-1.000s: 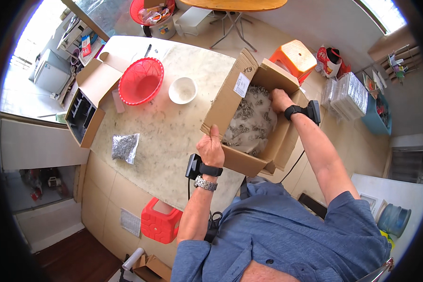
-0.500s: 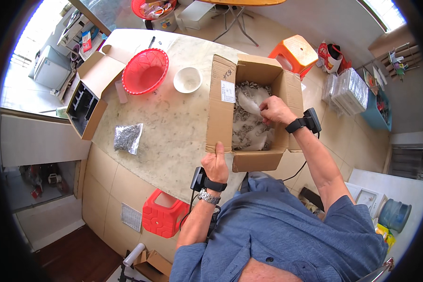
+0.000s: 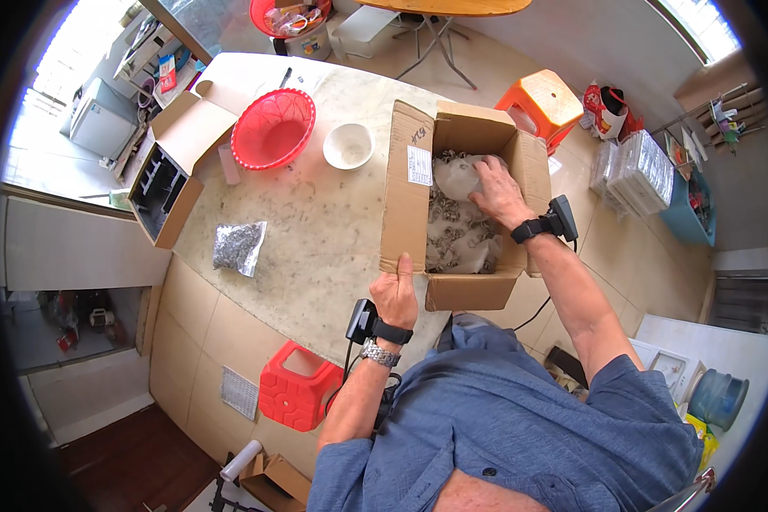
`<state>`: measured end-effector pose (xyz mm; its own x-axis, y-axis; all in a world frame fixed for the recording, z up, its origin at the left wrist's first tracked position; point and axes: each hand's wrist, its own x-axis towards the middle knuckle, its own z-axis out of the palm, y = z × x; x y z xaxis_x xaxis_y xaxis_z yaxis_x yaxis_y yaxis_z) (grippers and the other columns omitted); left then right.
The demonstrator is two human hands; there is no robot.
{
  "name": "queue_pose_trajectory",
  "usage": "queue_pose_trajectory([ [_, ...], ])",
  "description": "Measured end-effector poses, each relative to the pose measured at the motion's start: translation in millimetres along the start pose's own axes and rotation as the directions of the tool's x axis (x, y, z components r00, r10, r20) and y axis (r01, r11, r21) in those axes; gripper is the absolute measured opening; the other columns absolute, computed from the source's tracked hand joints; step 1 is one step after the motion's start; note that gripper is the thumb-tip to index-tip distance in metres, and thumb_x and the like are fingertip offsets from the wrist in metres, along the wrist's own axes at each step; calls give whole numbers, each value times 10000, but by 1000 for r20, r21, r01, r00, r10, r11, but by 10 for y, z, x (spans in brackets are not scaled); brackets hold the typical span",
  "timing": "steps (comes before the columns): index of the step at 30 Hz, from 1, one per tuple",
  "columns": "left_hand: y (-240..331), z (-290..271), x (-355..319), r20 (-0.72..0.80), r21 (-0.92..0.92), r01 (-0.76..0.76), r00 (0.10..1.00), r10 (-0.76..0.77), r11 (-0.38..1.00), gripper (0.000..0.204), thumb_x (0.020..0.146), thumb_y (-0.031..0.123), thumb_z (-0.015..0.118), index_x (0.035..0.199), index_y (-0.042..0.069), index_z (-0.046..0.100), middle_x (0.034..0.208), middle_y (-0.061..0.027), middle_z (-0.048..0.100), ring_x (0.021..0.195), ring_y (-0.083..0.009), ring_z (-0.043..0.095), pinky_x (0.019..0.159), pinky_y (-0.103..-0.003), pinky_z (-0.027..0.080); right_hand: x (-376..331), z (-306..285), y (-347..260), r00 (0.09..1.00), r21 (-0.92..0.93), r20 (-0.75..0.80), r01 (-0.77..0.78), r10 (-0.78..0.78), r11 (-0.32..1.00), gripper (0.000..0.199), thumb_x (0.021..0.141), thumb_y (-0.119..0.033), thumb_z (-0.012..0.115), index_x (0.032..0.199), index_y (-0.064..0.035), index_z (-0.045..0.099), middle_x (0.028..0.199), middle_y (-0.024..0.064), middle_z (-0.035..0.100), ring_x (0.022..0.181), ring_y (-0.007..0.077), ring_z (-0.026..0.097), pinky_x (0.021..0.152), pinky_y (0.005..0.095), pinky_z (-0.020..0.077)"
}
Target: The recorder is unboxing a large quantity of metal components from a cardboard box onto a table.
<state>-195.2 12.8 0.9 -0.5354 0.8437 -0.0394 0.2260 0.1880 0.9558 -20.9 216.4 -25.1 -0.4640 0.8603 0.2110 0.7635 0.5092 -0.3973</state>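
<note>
An opened cardboard box (image 3: 405, 213) stands at the right of the table. Small metal ring-like pieces (image 3: 446, 207) lie inside among translucent white plastic. My left hand (image 3: 395, 294) is closed on the near corner of the box's left flap, thumb on top. Inside the box, my right hand (image 3: 501, 194) has its fingers stretched over a piece of translucent plastic (image 3: 456, 177), thumb apart; it touches the plastic near the far end of the contents. The palm side and whatever lies under the fingers are hidden.
On the table are a red plastic basket (image 3: 273, 128), a white bowl (image 3: 348, 146), a clear bag of small grey pieces (image 3: 239, 247) and an open carton with a black insert (image 3: 158, 192). Stools stand nearby, one orange (image 3: 542, 102), one red (image 3: 299, 388).
My right hand has moved slightly away from me inside the box, its fingers going from a pinch to stretched over the plastic. The left hand keeps its hold on the flap.
</note>
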Motion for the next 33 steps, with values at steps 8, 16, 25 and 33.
queue_pose_trajectory([
  [8,34,36,4,-30,-34,-59,998,58,998,312,970,248,530,1038,-35,643,772,-203,653,584,-202,554,582,-344,442,170,59,152,926,-60,363,-85,101,995,177,756,-85,578,889,12,645,900,257,628,898,413,610,824,477,492],
  [16,118,-60,7,27,127,47,998,-51,991,319,970,255,529,1022,-37,645,777,-185,667,616,-189,574,610,-335,449,-160,-109,-158,907,77,420,-74,34,994,201,745,-126,532,831,26,631,778,262,620,790,431,607,750,496,482],
  [25,7,-66,18,52,81,57,997,-62,995,309,968,245,532,1017,-40,640,730,-204,635,570,-219,515,586,-345,436,-304,-651,-339,882,345,467,-256,71,903,220,755,-170,580,805,40,617,660,198,596,642,310,596,611,394,464],
  [33,-20,-25,0,3,4,-24,1000,24,1000,316,968,247,531,999,-45,644,737,-201,643,566,-182,511,573,-324,439,-284,-1009,-354,842,719,516,-524,156,456,233,879,-191,595,960,22,646,795,-8,623,698,51,533,614,226,433],
])
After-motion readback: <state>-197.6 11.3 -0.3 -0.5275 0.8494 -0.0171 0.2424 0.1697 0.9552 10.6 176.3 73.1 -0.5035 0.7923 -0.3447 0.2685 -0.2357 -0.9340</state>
